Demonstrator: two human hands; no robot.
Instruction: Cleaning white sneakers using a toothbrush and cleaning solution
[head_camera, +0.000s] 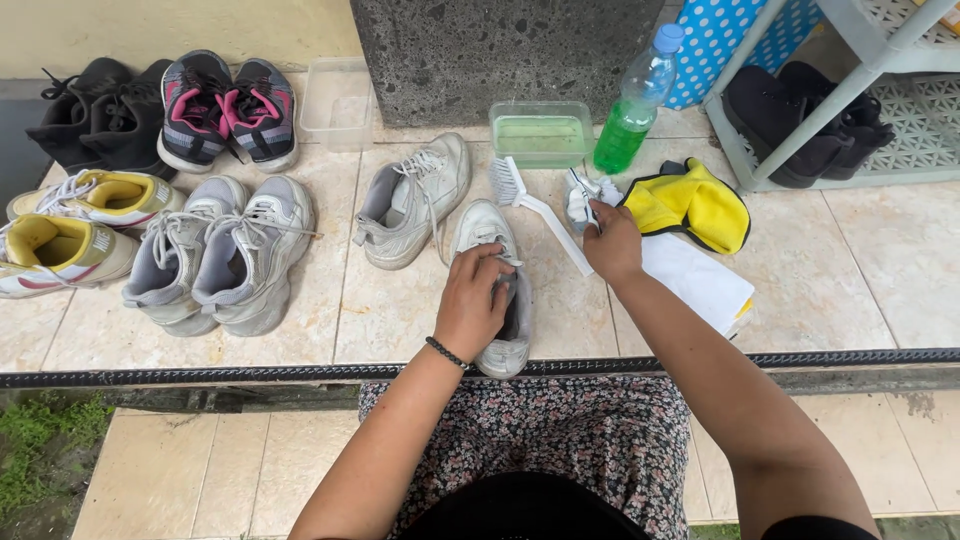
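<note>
White leather sneaker (497, 290) lies on the tiled ledge (380, 310) right in front of the person, toe pointing away, heel toward the lap; long axis runs near-far, tilted a bit to the left at the toe end. L hand (472, 303) sits on top of it, fingers curled down over the tongue/collar area, gripping the shoe rather than spread flat. R hand (612, 243) is further out and to the right, well apart from the shoe, fingers pinched narrow on a small brush (583, 190) w/ a thin handle; bristle end points away from the person, toward a crumpled white rag (580, 205) it seems to touch.

So: shoe is left of and nearer than the R fingertips; L hand is the one already on it.

Around them: a white scrub brush (530, 205) lies diagonally betw. shoe and R hand, bristles at the far end, handle end close to the R wrist. Its partner sneaker (410, 200) lies just left, apart, toe angled left. Beyond: a clear tub of greenish liquid (541, 135), a plastic bottle w/ green liquid (632, 110) leaning, a yellow cloth (690, 205) on a white folded cloth (700, 280). Far left: grey pair (220, 255), yellow-and-white pair (70, 225), pink-and-grey pair (225, 110), black pair (100, 115). An empty clear container (335, 100) stands by the stone block.
</note>
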